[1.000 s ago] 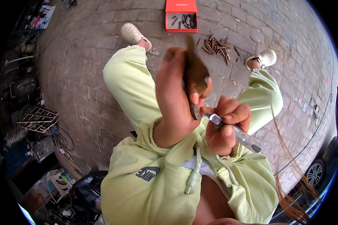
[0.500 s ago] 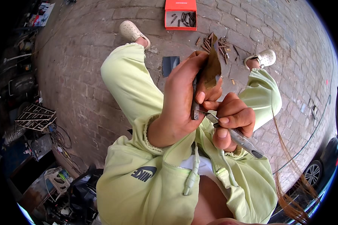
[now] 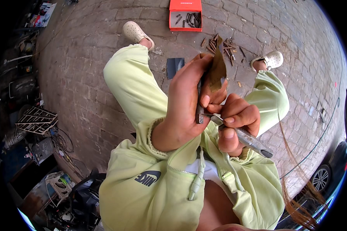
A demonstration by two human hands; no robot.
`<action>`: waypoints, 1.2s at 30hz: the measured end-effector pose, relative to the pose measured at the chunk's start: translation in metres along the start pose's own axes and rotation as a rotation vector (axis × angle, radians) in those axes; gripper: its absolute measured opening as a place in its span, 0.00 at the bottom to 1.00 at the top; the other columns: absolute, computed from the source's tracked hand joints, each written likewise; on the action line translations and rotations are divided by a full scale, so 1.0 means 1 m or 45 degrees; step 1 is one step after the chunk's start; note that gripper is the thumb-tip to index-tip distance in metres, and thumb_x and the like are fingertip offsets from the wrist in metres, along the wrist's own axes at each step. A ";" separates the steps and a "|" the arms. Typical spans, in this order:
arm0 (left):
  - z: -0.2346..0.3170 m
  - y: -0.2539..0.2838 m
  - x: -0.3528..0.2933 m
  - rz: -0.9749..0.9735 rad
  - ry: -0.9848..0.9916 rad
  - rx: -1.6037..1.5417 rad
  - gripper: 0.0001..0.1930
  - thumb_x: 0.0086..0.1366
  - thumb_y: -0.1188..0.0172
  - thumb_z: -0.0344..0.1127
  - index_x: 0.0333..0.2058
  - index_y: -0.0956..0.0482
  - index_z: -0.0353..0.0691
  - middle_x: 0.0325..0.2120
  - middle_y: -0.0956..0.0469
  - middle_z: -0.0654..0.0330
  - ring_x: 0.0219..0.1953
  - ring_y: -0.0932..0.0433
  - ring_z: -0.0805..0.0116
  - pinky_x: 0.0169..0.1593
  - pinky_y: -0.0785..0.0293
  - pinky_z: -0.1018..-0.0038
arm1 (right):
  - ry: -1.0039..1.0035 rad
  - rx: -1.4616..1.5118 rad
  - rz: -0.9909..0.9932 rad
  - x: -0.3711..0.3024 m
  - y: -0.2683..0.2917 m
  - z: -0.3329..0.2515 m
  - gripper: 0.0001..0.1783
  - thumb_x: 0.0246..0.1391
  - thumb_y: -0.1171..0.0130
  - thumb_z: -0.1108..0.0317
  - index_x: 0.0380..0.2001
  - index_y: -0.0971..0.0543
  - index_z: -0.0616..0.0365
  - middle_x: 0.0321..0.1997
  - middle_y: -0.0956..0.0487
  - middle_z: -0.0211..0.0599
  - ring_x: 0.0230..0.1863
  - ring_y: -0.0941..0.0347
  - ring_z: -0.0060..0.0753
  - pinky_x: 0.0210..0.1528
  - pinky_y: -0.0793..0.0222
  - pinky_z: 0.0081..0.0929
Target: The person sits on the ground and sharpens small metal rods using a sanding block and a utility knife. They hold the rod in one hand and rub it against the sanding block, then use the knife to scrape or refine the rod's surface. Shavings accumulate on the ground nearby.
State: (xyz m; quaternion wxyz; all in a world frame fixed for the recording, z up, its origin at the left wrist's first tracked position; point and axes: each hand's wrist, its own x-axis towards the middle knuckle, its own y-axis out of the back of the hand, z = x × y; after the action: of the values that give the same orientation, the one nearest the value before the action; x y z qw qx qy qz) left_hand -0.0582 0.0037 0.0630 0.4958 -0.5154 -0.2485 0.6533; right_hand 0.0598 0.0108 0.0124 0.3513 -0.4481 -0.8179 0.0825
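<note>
My left hand (image 3: 187,106) is raised in front of me and grips a thin dark metal strip (image 3: 199,111) together with a brown, worn sheet like sandpaper (image 3: 217,71) that sticks up above the fingers. My right hand (image 3: 235,123) is just right of it, fingers closed on a grey metal tool with a dark tip (image 3: 246,138); the tool's front end touches the strip at my left thumb. Both sleeves and trousers are pale green.
On the brick paving ahead lie an orange box with small metal parts (image 3: 185,15), a pile of rusty pieces (image 3: 221,44) and a dark flat plate (image 3: 175,67). Clutter, wire racks (image 3: 36,120) and cables fill the left side. A car wheel (image 3: 322,177) shows at right.
My left hand has dropped lower and turned, so the brown sheet now stands clear above the fingers. The right hand stays closed on the tool beside it.
</note>
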 end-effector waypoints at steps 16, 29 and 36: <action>-0.001 -0.001 -0.001 -0.020 -0.046 0.052 0.12 0.68 0.67 0.36 0.31 0.34 0.44 0.09 0.47 0.73 0.13 0.50 0.83 0.16 0.53 0.86 | -0.053 0.047 0.006 -0.003 -0.001 -0.003 0.10 0.48 0.43 0.75 0.34 0.30 0.61 0.28 0.29 0.38 0.29 0.32 0.33 0.48 0.29 0.42; -0.001 0.003 0.000 -0.006 -0.003 -0.020 0.12 0.68 0.67 0.36 0.29 0.35 0.46 0.09 0.47 0.74 0.13 0.51 0.83 0.16 0.54 0.85 | -0.030 -0.078 -0.090 -0.003 0.004 -0.004 0.09 0.49 0.44 0.76 0.34 0.31 0.61 0.28 0.30 0.39 0.29 0.33 0.31 0.46 0.27 0.41; -0.003 -0.003 -0.002 -0.008 -0.069 0.090 0.09 0.67 0.65 0.35 0.30 0.35 0.45 0.10 0.47 0.74 0.13 0.51 0.83 0.16 0.54 0.86 | -0.044 0.030 0.004 -0.005 0.003 -0.004 0.10 0.49 0.44 0.76 0.35 0.32 0.61 0.29 0.31 0.39 0.29 0.34 0.31 0.48 0.28 0.43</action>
State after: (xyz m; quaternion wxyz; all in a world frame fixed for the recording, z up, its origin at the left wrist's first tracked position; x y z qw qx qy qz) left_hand -0.0545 0.0027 0.0648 0.5087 -0.4788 -0.2404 0.6739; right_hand 0.0661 0.0073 0.0115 0.3421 -0.4437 -0.8221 0.1006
